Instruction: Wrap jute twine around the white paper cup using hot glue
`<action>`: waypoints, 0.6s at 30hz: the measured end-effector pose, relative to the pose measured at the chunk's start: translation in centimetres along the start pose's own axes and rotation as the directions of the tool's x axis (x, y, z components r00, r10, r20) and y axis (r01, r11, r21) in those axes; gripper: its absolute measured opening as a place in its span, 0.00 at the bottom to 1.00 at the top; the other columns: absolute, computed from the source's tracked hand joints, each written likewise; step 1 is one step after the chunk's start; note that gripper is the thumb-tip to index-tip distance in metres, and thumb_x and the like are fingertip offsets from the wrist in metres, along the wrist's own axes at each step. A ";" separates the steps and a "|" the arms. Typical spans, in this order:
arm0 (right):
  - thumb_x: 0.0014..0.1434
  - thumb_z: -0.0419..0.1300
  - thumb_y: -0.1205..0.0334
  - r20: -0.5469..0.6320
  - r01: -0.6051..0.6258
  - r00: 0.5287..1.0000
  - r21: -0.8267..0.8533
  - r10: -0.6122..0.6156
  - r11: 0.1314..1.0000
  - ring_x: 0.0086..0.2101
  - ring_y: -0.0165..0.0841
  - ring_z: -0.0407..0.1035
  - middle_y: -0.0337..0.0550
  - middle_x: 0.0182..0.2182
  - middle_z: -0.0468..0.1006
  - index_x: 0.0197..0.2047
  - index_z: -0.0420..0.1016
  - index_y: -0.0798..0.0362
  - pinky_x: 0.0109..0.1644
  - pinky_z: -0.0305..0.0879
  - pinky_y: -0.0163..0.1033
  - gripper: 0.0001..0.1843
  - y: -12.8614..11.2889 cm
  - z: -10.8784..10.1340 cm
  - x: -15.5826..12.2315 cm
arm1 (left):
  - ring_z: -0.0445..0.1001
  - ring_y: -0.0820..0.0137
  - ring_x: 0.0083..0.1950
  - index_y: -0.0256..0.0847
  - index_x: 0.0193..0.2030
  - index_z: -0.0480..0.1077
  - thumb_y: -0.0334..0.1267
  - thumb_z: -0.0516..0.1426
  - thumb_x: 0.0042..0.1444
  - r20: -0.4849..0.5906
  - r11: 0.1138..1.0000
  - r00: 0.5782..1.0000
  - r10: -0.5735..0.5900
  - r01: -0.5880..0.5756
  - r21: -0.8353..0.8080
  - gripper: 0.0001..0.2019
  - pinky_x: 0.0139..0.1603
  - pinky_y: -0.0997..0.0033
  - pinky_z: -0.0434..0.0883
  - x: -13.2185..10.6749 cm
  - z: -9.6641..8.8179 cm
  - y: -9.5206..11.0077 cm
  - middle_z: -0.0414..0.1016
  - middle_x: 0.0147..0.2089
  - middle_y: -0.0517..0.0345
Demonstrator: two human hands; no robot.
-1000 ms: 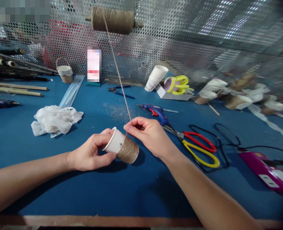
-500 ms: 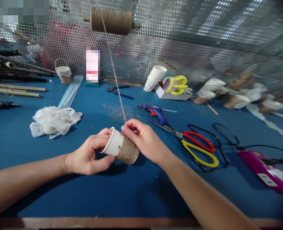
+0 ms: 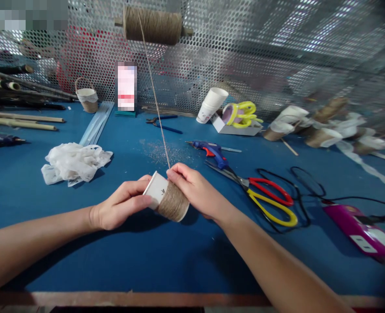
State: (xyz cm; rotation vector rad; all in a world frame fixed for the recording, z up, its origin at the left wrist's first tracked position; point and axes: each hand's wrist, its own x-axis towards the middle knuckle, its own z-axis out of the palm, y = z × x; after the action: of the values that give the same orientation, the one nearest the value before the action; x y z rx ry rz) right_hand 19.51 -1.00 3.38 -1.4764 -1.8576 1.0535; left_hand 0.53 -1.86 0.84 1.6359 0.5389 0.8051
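A white paper cup (image 3: 156, 189) lies tilted above the table, its lower part wrapped in rows of brown twine (image 3: 174, 202). My left hand (image 3: 122, 204) is closed on the cup near its rim, thumb on the near side; its other fingers are partly hidden behind the cup. My right hand (image 3: 194, 187) pinches the twine strand (image 3: 162, 134) at the cup's far upper side. That strand runs taut up to a large twine spool (image 3: 151, 26) on a rod at the mesh wall.
Right of my hands lie a blue glue gun (image 3: 210, 152), scissors (image 3: 270, 198) with red and yellow handles, and a purple power strip (image 3: 358, 228). Crumpled white ribbon (image 3: 75, 163) is at left. Pliers (image 3: 164, 124), stacked cups (image 3: 211, 104) and a small basket (image 3: 87, 100) stand farther back.
My left hand has turned the cup, so its rim now shows edge-on and the opening faces away. The left thumb has moved up toward the rim. My right hand keeps pinching the twine.
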 end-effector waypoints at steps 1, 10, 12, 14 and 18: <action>0.60 0.48 0.53 0.002 -0.013 1.000 0.007 0.013 1.000 0.24 0.27 0.58 0.35 0.22 0.64 0.27 0.61 0.52 0.28 0.56 0.35 0.14 0.2 0.0 0.1 | 0.63 0.66 0.39 0.35 0.34 0.69 0.42 0.50 0.57 -0.020 0.997 0.998 -0.055 0.053 -0.062 0.12 0.42 0.67 0.63 0.0 0.0 -0.2 0.68 0.36 0.52; 0.60 0.48 0.55 -0.126 0.087 0.987 -0.140 -0.105 0.986 0.25 0.29 0.59 0.36 0.23 0.64 0.27 0.58 0.51 0.30 0.56 0.37 0.12 0.0 -0.1 -0.1 | 0.64 0.75 0.29 0.35 0.28 0.67 0.38 0.56 0.53 -0.335 0.891 0.895 -0.296 0.133 -0.433 0.08 0.30 0.77 0.61 1.8 -0.1 -0.5 0.67 0.26 0.60; 0.61 0.48 0.56 -0.144 0.128 0.977 -0.196 -0.158 0.972 0.25 0.29 0.59 0.36 0.24 0.65 0.28 0.58 0.50 0.31 0.55 0.37 0.11 -0.3 0.0 -0.4 | 0.63 0.76 0.29 0.34 0.28 0.66 0.37 0.58 0.52 -0.367 0.916 0.885 -0.286 0.140 -0.376 0.08 0.29 0.78 0.60 1.9 -0.2 -0.5 0.67 0.26 0.61; 0.61 0.48 0.57 -0.149 0.166 0.967 -0.247 -0.207 0.955 0.27 0.30 0.60 0.38 0.25 0.66 0.29 0.58 0.50 0.32 0.56 0.38 0.10 -0.3 0.2 -0.7 | 0.63 0.77 0.28 0.34 0.28 0.66 0.38 0.59 0.52 -0.375 0.931 0.888 -0.267 0.137 -0.339 0.09 0.28 0.78 0.59 1.9 -0.3 -0.4 0.67 0.26 0.61; 0.61 0.48 0.59 -0.147 0.223 0.945 -0.359 -0.291 0.906 0.28 0.31 0.60 0.40 0.28 0.65 0.28 0.56 0.50 0.33 0.56 0.39 0.10 -0.1 0.6 -0.9 | 0.62 0.78 0.26 0.34 0.26 0.65 0.40 0.60 0.48 -0.384 0.938 0.882 -0.274 0.156 -0.310 0.11 0.27 0.77 0.58 1.9 -0.3 0.1 0.67 0.24 0.63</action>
State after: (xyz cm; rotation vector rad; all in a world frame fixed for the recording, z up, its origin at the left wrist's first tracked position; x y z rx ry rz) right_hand 19.25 -2.04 3.20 -1.4043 -2.0883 0.4582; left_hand 1.58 -0.31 1.34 1.1236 0.8618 1.0221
